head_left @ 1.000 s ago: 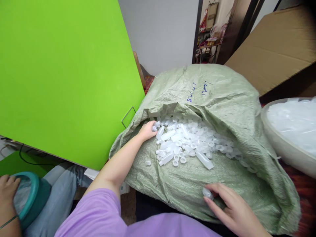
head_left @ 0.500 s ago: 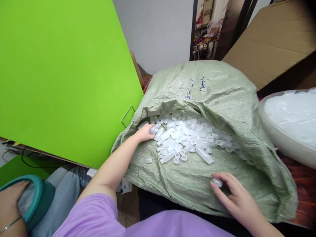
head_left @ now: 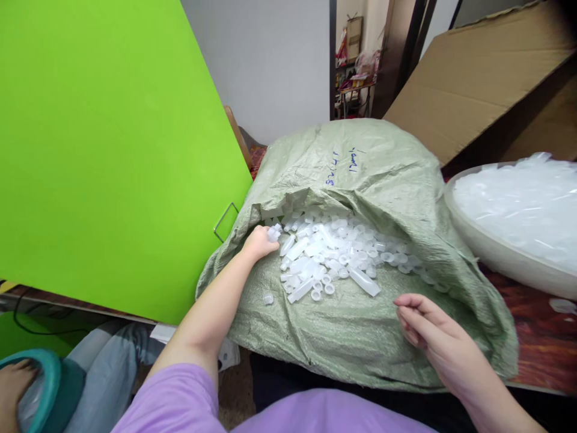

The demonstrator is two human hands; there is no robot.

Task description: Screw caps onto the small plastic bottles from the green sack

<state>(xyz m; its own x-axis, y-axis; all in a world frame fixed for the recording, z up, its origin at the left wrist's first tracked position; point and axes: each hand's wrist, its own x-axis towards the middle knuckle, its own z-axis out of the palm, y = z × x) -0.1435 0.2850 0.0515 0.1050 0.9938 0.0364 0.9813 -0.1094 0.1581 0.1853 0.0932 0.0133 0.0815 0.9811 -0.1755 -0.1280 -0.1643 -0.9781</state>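
Note:
A pale green woven sack (head_left: 351, 343) lies on its side, its mouth towards me. Inside the opening is a heap of small translucent white plastic bottles (head_left: 324, 246), some seen end-on as rings. At the heap's left edge, my left hand (head_left: 260, 243) is closed around several small translucent plastic pieces (head_left: 273, 233). One short ribbed piece (head_left: 268, 299) rests alone on the sack's front fold. My right hand (head_left: 435, 337) hovers over the front right of the sack, fingers curled and pressed together; whatever may be in them is hidden.
On the right stands a wide whitish tub (head_left: 491, 249) heaped with similar pieces. A bright green panel (head_left: 112, 150) with a wire handle fills the left. Behind is a cardboard box (head_left: 487, 84). At lower left, another person's hand (head_left: 15, 382) reaches into a teal basin (head_left: 67, 385).
My left hand has gathered pieces and drawn slightly away from the heap. My right hand has risen and curled; the small piece at its fingertips no longer shows. The view has turned rightward.

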